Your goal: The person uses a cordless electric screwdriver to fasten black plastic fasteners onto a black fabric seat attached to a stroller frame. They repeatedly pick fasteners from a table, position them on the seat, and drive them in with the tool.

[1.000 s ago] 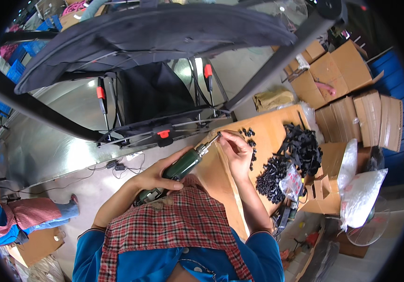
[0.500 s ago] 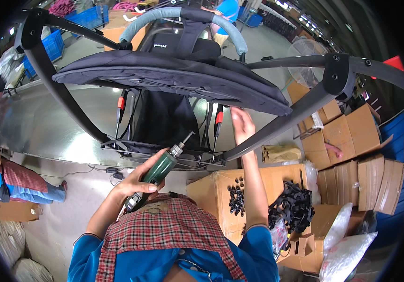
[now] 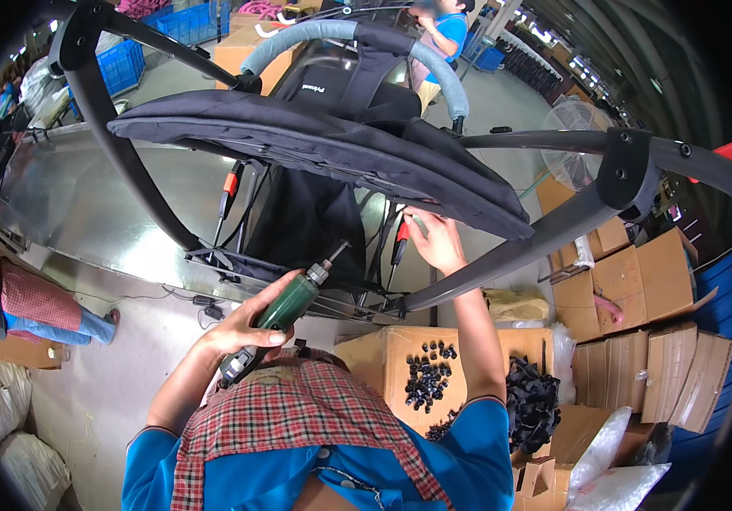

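A green electric screwdriver (image 3: 291, 302) is wrapped in my left hand (image 3: 246, 328), its bit pointing up and to the right, clear of the frame. My right hand (image 3: 441, 244) reaches under the right part of a padded black fabric panel (image 3: 323, 145) on a stroller frame (image 3: 536, 243). Its thumb and fingertips come together beside a red-and-black strut (image 3: 400, 243); whatever they pinch is too small to make out. Black fabric (image 3: 306, 217) hangs between this strut and a similar red-and-black strut (image 3: 229, 183) on the left.
The stroller rests on a shiny metal table (image 3: 149, 209). Near my right arm, a cardboard box (image 3: 396, 341) bears small black parts (image 3: 427, 379) and a heap of black pieces (image 3: 533, 409). Opened cartons (image 3: 643, 281) stand at the right. Co-workers are at the left (image 3: 34, 298) and far side (image 3: 442, 43).
My right hand has shifted inward to the right strut, and its fingers have come together at the panel's underside. The screwdriver stays in my left hand. The view has tilted slightly.
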